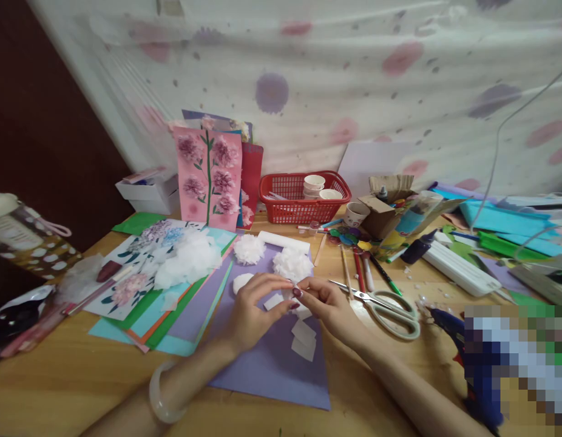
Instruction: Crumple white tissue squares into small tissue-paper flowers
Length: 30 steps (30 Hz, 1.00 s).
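Over the purple sheet of paper [272,376], my left hand [258,306] and my right hand [326,303] meet at the fingertips. Between them is a small piece of white tissue paper [287,294], mostly hidden by the fingers. The right thumb and forefinger pinch it, while the left thumb and forefinger close around it from the other side. Just below lie several loose white paper squares [303,347]. Beyond the hands sit two fluffy white paper flowers, one on the right [292,264] and one on the left [249,249]. A white round piece [243,283] lies beside my left hand.
Scissors [390,309] lie right of my right hand, with a blue glue gun [481,376] farther right. Paintbrushes [357,270], a red basket [303,212] with paper cups and a cardboard box [383,212] stand behind. Coloured sheets [181,340] and crumpled white tissue [190,258] are left.
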### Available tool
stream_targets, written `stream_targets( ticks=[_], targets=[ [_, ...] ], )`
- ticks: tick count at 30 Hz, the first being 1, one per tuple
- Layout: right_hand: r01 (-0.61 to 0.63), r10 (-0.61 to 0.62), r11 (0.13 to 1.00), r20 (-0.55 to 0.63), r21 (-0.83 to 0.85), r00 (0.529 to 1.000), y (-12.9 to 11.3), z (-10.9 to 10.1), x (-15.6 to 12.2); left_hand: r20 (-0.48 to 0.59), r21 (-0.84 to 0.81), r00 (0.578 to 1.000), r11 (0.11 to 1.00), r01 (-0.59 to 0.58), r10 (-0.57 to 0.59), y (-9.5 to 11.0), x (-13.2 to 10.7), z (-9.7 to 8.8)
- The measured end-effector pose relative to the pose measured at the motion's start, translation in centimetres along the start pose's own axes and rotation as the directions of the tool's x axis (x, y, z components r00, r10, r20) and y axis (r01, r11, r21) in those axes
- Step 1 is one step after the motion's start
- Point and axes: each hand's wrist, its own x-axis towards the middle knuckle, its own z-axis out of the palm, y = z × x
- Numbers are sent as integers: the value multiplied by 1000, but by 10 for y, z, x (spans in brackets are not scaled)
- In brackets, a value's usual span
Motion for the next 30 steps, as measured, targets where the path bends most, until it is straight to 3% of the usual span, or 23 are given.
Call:
stream_targets(
  ticks=[5, 10, 14, 18, 22, 30],
  targets=[
    [-35, 30, 986, 36, 165, 999, -3, 6, -2, -11, -103, 981, 976, 191, -194, -5, -4, 5],
    [-78, 76, 985, 23, 155, 997, -4, 12, -3, 1, -272, 933, 897, 348, -361, -9, -3, 6],
    [-113, 112, 981, 14, 156, 994, -4, 14, -3, 8, -250, 915, 885, 393, -404, -9, 0, 4],
    [-180, 166, 943, 73, 280, 983, -2, 14, -2, -5, -196, 910, 893, 406, -415, -7, 2, 1],
    [-161, 144, 935, 78, 316, 987, 3, 14, 0, 4, -189, 913, 897, 400, -407, -4, 0, 0],
    [12, -10, 999, -31, 52, 999, 1, 17, -2, 107, -353, 893, 823, 445, -437, -1, -2, 1]
  ],
)
